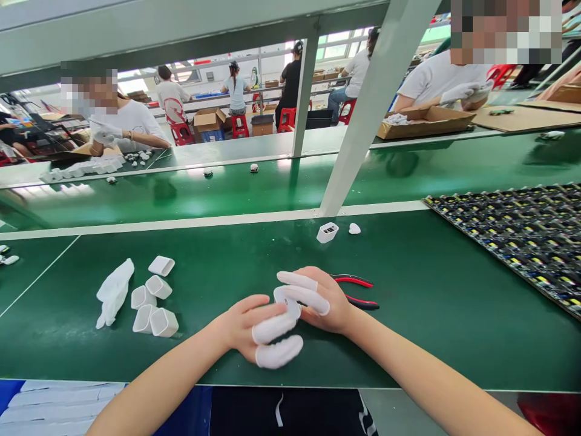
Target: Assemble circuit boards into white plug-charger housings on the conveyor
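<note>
Between my two hands is a white plastic charger casing (pixel 280 295) with a small dark slot in its end. My right hand (pixel 327 300) grips it from the right, white finger cots on two fingertips. My left hand (pixel 256 330) closes on its near left side, also with two white finger cots. My fingers hide most of the casing. Red-and-black handled pliers (pixel 363 301) lie just beyond my right hand, their jaws hidden. Farther off stand a white charger casing with dark ports (pixel 327 232) and a small white piece (pixel 354 228).
Several open white casings (pixel 164 323) and a crumpled white glove (pixel 115 293) lie on the green bench at left. A tray of circuit boards (pixel 521 239) occupies the right. A slanted metal post (pixel 358 115) rises before the green conveyor (pixel 218 197); co-workers sit beyond.
</note>
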### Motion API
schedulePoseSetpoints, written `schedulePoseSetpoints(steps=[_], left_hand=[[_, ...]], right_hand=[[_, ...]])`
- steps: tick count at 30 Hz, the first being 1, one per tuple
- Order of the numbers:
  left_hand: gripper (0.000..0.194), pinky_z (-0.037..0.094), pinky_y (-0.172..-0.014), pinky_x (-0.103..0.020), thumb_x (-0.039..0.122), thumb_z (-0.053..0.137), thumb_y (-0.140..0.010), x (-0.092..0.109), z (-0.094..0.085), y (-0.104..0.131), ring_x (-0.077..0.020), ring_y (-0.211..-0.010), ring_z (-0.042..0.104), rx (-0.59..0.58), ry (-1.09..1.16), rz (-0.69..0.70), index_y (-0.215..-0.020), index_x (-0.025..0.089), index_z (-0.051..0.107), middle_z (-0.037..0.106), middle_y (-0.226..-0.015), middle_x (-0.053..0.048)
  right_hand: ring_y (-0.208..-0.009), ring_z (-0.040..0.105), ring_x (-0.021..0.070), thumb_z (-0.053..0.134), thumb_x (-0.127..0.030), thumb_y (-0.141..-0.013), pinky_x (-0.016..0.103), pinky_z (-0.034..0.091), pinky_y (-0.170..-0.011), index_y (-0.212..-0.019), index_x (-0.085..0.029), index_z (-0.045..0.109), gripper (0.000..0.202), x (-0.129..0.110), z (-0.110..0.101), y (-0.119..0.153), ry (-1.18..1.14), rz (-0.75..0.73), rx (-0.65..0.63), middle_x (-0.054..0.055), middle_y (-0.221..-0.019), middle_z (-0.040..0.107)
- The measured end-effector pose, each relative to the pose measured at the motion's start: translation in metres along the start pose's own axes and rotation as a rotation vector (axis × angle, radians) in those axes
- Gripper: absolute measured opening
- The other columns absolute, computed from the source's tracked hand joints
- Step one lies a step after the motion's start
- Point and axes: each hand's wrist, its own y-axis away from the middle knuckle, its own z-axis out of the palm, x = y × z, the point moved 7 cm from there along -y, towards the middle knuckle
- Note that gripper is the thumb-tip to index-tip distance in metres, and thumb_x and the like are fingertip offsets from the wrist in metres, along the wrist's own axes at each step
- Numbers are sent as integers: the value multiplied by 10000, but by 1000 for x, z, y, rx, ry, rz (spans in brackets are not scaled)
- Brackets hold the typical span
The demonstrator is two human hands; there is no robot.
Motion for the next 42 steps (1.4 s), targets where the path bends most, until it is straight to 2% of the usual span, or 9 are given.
schedulePoseSetpoints(steps=[3, 7, 12, 16, 20, 26, 30, 38, 42], left_hand=[[74, 532, -769, -315, 397, 660, -687, -7, 17, 22, -147, -641, 666, -174, 165, 44, -671, 350, 606, 617, -545, 80], [132, 531, -753, -342, 404, 718, -571, -31, 28, 40, -176, -612, 651, -242, 199, -151, -594, 349, 600, 623, -513, 59], [72, 538, -743, -352, 378, 679, -619, -17, 12, 28, -186, -592, 643, -98, 34, -37, -601, 361, 612, 625, -537, 45], [56, 509, -857, -414, 314, 677, -709, -13, -6, 1, -244, -826, 661, 29, 25, -272, -760, 297, 662, 697, -831, -42], [344, 456, -967, -414, 258, 640, -787, -21, -22, -18, -241, -1036, 606, 234, 172, -510, -1121, 222, 568, 627, -1150, -93], [373, 515, -755, -310, 303, 751, -683, -40, -4, -17, -157, -760, 630, 219, 627, -830, -953, 186, 523, 658, -887, -43], [397, 494, -643, -268, 362, 770, -630, -49, 3, -23, -136, -664, 610, 247, 667, -916, -806, 194, 456, 652, -781, -11], [226, 498, -723, -274, 344, 619, -814, -149, -18, -109, -168, -820, 654, 419, 255, -986, -912, 141, 612, 683, -880, -56], [279, 515, -860, -406, 324, 588, -890, -191, -41, -140, -203, -996, 605, 497, -21, -1051, -1089, 129, 583, 610, -1121, -83]], right_hand=[[-964, 636, 204, 490, -252, -915, 382, 536, -793, -1143, -255, 565, 241, -13, -4, 5, 15, -103, 41, 88, -1132, 678], [-1044, 635, 225, 555, -317, -866, 430, 513, -894, -971, -313, 660, 149, 2, 13, 13, -134, 168, -199, 48, -1124, 698], [-1113, 614, 269, 626, -337, -784, 490, 457, -997, -961, -306, 660, 184, 20, 22, 19, -275, 464, -297, 56, -1142, 693], [-1140, 593, 272, 678, -286, -724, 463, 439, -1024, -1141, -259, 579, 429, 19, 21, 8, -324, 478, -226, 86, -1225, 643], [-1003, 647, 212, 607, -231, -774, 380, 515, -919, -1134, -219, 533, 368, 29, 31, 13, -510, 785, -139, 64, -1091, 670], [-750, 657, 175, 651, -235, -729, 314, 540, -742, -903, -192, 605, 184, 30, 45, 27, -674, 1028, -171, 21, -814, 697], [-735, 664, 176, 652, -328, -755, 296, 537, -686, -911, -175, 626, 220, 42, 53, 37, -787, 1150, -177, 40, -822, 710], [-641, 608, 148, 499, -348, -843, 296, 524, -614, -1130, -172, 587, 348, 91, 15, 35, -529, 1145, 42, 34, -812, 680], [-968, 578, 261, 501, -293, -828, 442, 472, -888, -1243, -174, 527, 432, 114, -31, 31, -170, 1101, 164, 109, -1050, 638]])
